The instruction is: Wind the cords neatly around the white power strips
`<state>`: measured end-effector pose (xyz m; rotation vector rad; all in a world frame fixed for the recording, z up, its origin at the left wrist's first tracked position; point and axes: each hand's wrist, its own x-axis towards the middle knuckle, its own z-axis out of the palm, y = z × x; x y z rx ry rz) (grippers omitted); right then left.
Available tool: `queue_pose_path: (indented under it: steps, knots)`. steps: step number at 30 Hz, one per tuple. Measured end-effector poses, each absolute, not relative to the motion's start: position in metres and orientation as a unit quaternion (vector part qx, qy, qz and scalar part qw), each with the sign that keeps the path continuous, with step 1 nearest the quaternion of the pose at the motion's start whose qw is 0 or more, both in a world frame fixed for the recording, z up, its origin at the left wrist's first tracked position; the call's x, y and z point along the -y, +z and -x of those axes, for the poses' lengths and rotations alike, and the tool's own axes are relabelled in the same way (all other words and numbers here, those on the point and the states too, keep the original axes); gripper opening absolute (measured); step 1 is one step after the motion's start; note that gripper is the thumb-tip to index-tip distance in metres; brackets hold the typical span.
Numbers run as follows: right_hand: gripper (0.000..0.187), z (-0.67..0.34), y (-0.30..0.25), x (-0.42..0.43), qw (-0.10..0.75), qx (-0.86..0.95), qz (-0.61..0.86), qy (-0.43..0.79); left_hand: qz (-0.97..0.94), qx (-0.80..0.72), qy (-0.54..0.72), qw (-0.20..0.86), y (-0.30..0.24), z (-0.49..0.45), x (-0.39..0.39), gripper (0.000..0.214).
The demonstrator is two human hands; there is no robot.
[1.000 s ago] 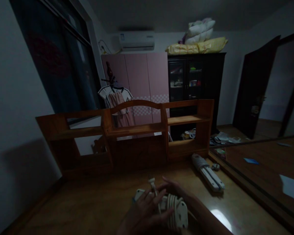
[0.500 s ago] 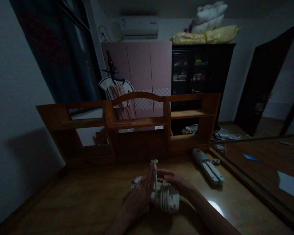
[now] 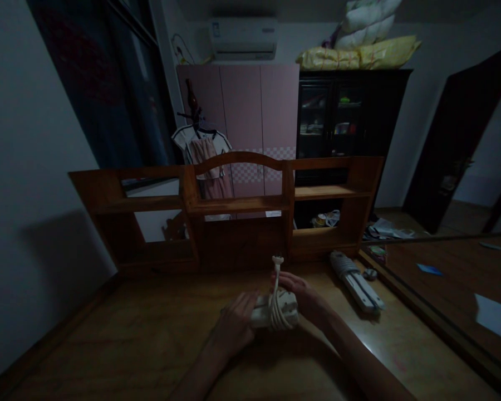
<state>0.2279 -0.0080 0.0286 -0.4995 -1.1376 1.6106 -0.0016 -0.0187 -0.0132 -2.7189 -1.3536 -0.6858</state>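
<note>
A white power strip [image 3: 284, 307] with its cord [image 3: 275, 312] wound round it lies on the wooden desk [image 3: 150, 334]. My left hand [image 3: 234, 326] grips the strip's left end, fingers curled on it. From the right, my right hand [image 3: 303, 295] closes over the far side of the strip, by the cord. The white plug [image 3: 278, 260] sticks up above both hands on a short stretch of cord.
A wooden shelf unit [image 3: 234, 206] runs along the desk's back edge. A second white power strip [image 3: 359, 284] lies at the right with a small round thing [image 3: 371, 273] beside it. A bed board with papers is at the right. Wardrobes stand behind.
Both hands have carried the wound strip farther from me towards the shelf. The plug end has risen and now stands up above the hands. The camera has tilted slightly down.
</note>
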Motion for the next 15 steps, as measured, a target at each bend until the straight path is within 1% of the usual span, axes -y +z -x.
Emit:
queue_pose_path:
  steps: [3, 5, 9, 15]
  knots:
    - [0.037, -0.228, 0.028, 0.004, 0.549, 0.447, 0.226, 0.669, 0.844, 0.482, -0.232, 0.022, -0.015, 0.001, 0.018, 0.079]
    - [0.033, -0.229, 0.026, 0.002, 0.572, 0.413, 0.236, 0.668, 0.819, 0.515, -0.253, 0.018, -0.015, 0.001, 0.017, 0.075]
    - [0.032, -0.236, 0.023, -0.001, 0.603, 0.373, 0.264, 0.654, 0.772, 0.561, -0.297, -0.013, -0.014, 0.006, 0.011, 0.068]
    - [0.02, -0.238, 0.013, -0.009, 0.611, 0.414, 0.328, 0.59, 0.74, 0.574, -0.349, -0.025, -0.014, 0.014, 0.007, 0.061]
